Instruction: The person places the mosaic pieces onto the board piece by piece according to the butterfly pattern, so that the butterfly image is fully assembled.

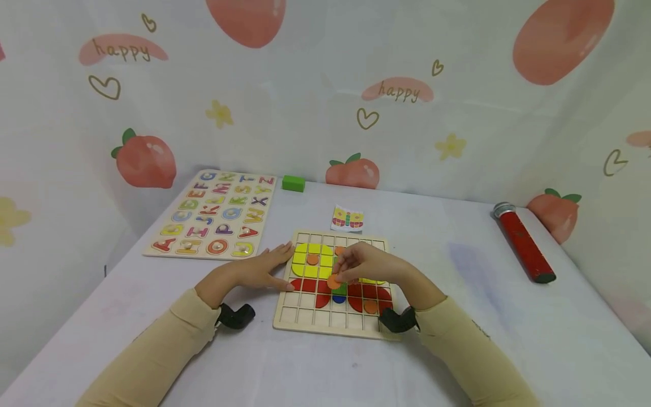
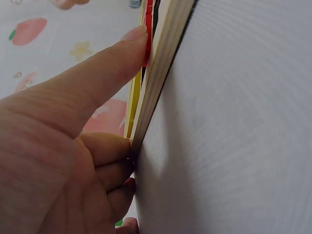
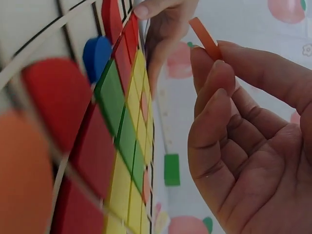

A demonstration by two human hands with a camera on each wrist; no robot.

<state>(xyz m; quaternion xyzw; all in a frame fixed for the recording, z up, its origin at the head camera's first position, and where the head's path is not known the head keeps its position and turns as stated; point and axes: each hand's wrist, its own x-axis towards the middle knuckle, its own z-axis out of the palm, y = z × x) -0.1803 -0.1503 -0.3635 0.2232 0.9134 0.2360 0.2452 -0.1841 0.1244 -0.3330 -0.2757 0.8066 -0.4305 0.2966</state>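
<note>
My right hand point(image 1: 373, 264) pinches a thin orange disc point(image 1: 333, 282) between thumb and fingertips, above the middle of a wooden grid board point(image 1: 335, 332). The right wrist view shows that disc point(image 3: 205, 39) nearly edge-on, apart from the board. My left hand point(image 1: 256, 270) lies at the board's left edge with fingers extended, the thumb point(image 2: 122, 51) touching near a red piece. Yellow pieces point(image 1: 307, 249), red pieces point(image 1: 305, 284), green pieces point(image 3: 112, 97) and a blue piece point(image 1: 339, 299) lie on the grid. Other orange discs point(image 1: 312, 259) sit among them. My right hand hides part of the board.
Behind the board lies a small card point(image 1: 348, 219) with a coloured butterfly-like pattern. An alphabet puzzle board point(image 1: 203, 217) is at the back left, beside a green block point(image 1: 293, 183). A red microphone point(image 1: 525, 244) lies at the right. A printed cloth hangs behind.
</note>
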